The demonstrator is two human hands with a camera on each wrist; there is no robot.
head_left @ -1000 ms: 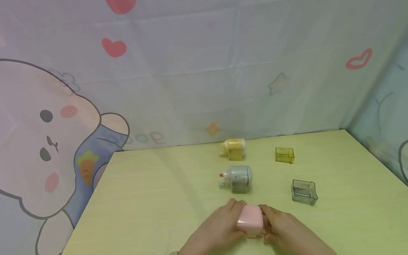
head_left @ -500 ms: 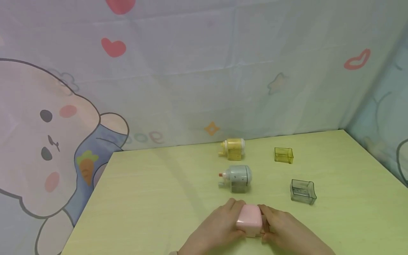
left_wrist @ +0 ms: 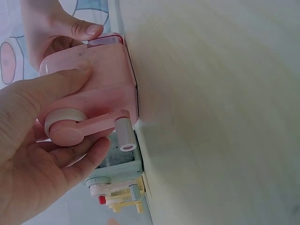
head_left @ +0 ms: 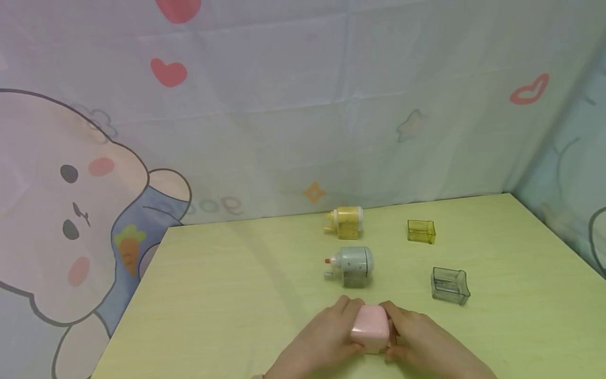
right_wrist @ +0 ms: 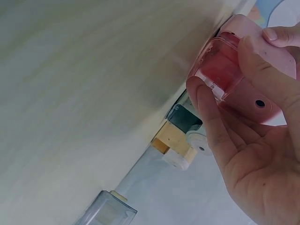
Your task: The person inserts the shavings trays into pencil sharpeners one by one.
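A pink crank pencil sharpener (head_left: 371,322) stands near the table's front, between both hands. My left hand (head_left: 326,331) grips its body, thumb on one side and fingers curled round the other; the crank handle (left_wrist: 101,123) shows beside that hand in the left wrist view. My right hand (head_left: 418,334) pinches a clear reddish shavings drawer (right_wrist: 218,65) at the sharpener's opposite end. Part of this drawer sits inside the body, and its outer end sticks out between thumb and fingers.
Beyond the hands stand a grey-green pencil sharpener (head_left: 356,261) and, farther back, a yellow one (head_left: 349,220). To their right lie a clear grey drawer (head_left: 450,295) and a clear yellow drawer (head_left: 421,237). A patterned cloth (head_left: 265,131) hangs behind the table.
My right hand has shifted slightly left toward the pink sharpener, with less of the drawer showing outside it. The left hand keeps its grip in place.
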